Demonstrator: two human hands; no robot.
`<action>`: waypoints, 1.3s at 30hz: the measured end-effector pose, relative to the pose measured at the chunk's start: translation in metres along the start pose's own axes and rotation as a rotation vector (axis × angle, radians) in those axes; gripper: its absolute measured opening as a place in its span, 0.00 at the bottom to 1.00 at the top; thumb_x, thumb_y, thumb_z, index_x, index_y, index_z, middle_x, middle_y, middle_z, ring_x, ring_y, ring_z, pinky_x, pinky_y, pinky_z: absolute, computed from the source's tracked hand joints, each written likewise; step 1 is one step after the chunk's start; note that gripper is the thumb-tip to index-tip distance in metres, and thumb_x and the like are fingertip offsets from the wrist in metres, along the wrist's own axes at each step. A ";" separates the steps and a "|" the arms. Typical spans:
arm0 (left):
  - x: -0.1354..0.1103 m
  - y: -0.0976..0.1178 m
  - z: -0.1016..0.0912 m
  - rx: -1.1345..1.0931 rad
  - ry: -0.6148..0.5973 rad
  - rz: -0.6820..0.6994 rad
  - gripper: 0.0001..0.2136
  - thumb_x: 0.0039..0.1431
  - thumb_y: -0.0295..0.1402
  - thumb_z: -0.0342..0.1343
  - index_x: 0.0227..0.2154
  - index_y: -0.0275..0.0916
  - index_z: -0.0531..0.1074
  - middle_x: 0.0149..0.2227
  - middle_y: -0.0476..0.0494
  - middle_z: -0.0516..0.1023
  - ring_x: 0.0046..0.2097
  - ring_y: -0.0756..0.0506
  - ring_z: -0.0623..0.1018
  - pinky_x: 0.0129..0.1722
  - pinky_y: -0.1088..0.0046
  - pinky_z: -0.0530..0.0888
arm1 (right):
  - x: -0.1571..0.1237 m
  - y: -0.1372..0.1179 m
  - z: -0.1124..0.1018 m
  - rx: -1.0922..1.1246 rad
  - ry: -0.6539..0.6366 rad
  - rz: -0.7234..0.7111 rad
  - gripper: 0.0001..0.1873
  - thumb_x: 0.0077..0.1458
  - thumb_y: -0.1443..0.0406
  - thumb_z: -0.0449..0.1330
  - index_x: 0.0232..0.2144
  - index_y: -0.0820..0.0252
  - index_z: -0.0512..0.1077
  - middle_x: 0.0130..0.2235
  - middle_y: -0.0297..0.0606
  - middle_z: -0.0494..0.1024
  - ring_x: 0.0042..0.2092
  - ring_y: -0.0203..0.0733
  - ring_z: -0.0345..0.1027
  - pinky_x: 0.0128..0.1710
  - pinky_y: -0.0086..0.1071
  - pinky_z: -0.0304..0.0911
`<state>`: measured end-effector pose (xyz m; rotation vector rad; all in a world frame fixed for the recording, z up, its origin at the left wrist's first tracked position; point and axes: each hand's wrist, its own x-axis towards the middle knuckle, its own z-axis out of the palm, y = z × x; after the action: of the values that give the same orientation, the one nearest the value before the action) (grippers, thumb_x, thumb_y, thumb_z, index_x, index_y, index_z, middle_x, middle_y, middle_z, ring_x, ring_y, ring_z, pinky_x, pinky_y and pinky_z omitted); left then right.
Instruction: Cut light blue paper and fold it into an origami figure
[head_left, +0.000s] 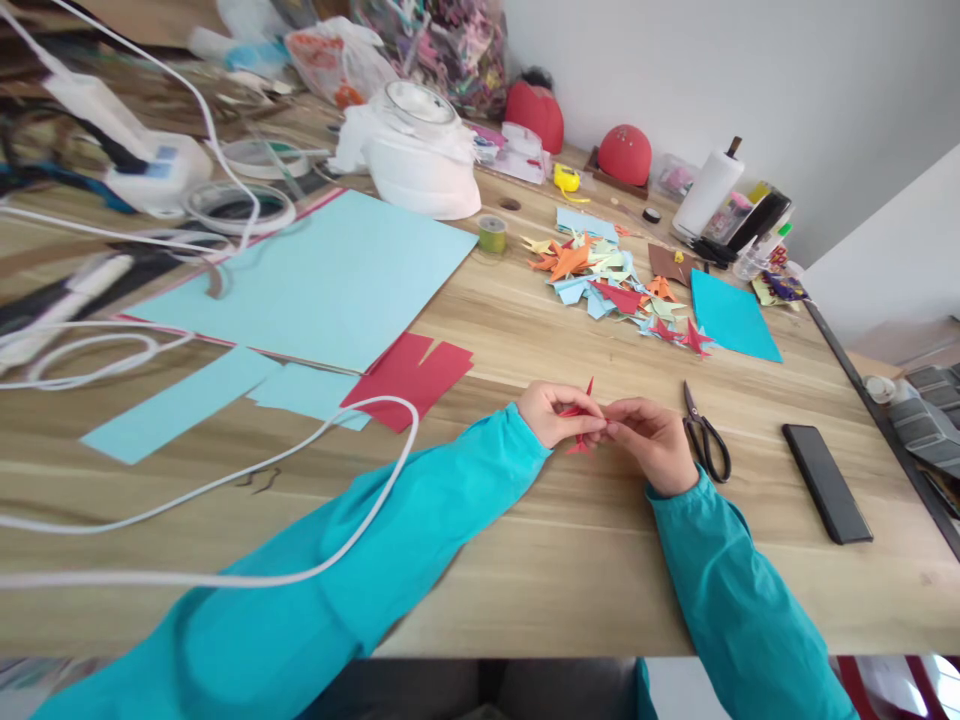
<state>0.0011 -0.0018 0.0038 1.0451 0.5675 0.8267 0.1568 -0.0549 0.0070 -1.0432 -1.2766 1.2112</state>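
Note:
A small folded red paper figure (579, 447) shows between my hands, with its narrow tip pointing away from me. My left hand (553, 413) pinches it from the left between thumb and fingers. From the right, my right hand (654, 440) has its thumb and forefinger closed on the figure's right side, and the fingertips of both hands meet there. The fingers hide much of the paper. Just right of my right hand lie black-handled scissors (705, 435). Beyond my hands is a pile of folded paper figures (600, 280) in orange, red, blue and pale yellow.
Light blue sheets (330, 270) and cut red paper (424, 375) lie to the left. A white cable (401, 470) loops over my left sleeve. At right are a phone (825, 485) and a turquoise sheet (735, 315). A thread spool (492, 235) stands near a white bag (420, 165).

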 end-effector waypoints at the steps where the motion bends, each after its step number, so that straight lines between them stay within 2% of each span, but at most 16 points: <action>1: 0.000 0.000 0.000 -0.003 -0.003 -0.003 0.17 0.28 0.39 0.73 0.19 0.31 0.75 0.16 0.48 0.76 0.20 0.51 0.75 0.24 0.75 0.78 | 0.000 0.000 0.000 0.004 -0.010 0.001 0.12 0.45 0.60 0.68 0.32 0.58 0.74 0.26 0.34 0.79 0.30 0.38 0.74 0.34 0.35 0.71; 5: 0.000 0.000 0.000 0.002 -0.011 0.010 0.17 0.28 0.38 0.73 0.19 0.32 0.76 0.16 0.48 0.76 0.20 0.51 0.75 0.24 0.76 0.78 | 0.000 -0.001 -0.002 0.005 -0.026 0.024 0.10 0.45 0.61 0.68 0.30 0.58 0.74 0.27 0.34 0.79 0.30 0.38 0.74 0.35 0.34 0.71; 11: -0.001 0.001 -0.001 0.029 -0.033 0.004 0.15 0.30 0.36 0.72 0.19 0.31 0.76 0.17 0.47 0.76 0.20 0.51 0.76 0.23 0.77 0.77 | 0.002 -0.001 -0.007 0.035 -0.063 0.131 0.12 0.43 0.61 0.70 0.26 0.60 0.72 0.26 0.34 0.79 0.29 0.36 0.73 0.34 0.33 0.70; 18: -0.002 -0.001 -0.002 0.060 -0.065 0.043 0.15 0.32 0.37 0.72 0.19 0.31 0.76 0.19 0.47 0.76 0.20 0.50 0.76 0.22 0.77 0.77 | 0.002 0.002 -0.011 0.061 -0.092 0.184 0.11 0.42 0.62 0.70 0.24 0.60 0.72 0.25 0.34 0.79 0.29 0.36 0.73 0.34 0.32 0.68; 26: -0.003 -0.003 -0.002 0.166 -0.054 0.221 0.13 0.38 0.38 0.69 0.21 0.32 0.76 0.22 0.47 0.75 0.22 0.51 0.76 0.23 0.76 0.77 | 0.001 0.001 -0.007 0.155 -0.035 0.226 0.11 0.41 0.62 0.71 0.23 0.60 0.73 0.24 0.33 0.78 0.27 0.35 0.71 0.31 0.30 0.66; 33: -0.004 -0.005 -0.004 0.321 -0.078 0.420 0.07 0.46 0.32 0.66 0.22 0.33 0.77 0.25 0.46 0.75 0.24 0.51 0.76 0.24 0.77 0.76 | 0.002 0.000 -0.007 0.194 -0.067 0.287 0.12 0.39 0.61 0.71 0.24 0.61 0.75 0.25 0.34 0.79 0.27 0.34 0.72 0.31 0.28 0.66; 39: -0.004 -0.005 -0.004 0.324 -0.091 0.425 0.08 0.46 0.34 0.65 0.22 0.34 0.77 0.26 0.45 0.75 0.24 0.52 0.75 0.24 0.77 0.76 | 0.003 0.001 -0.009 0.191 -0.077 0.280 0.13 0.39 0.63 0.72 0.27 0.61 0.75 0.26 0.34 0.80 0.27 0.34 0.72 0.30 0.29 0.67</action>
<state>-0.0029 -0.0040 -0.0020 1.5259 0.4130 1.0726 0.1658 -0.0511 0.0055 -1.0668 -1.0711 1.5667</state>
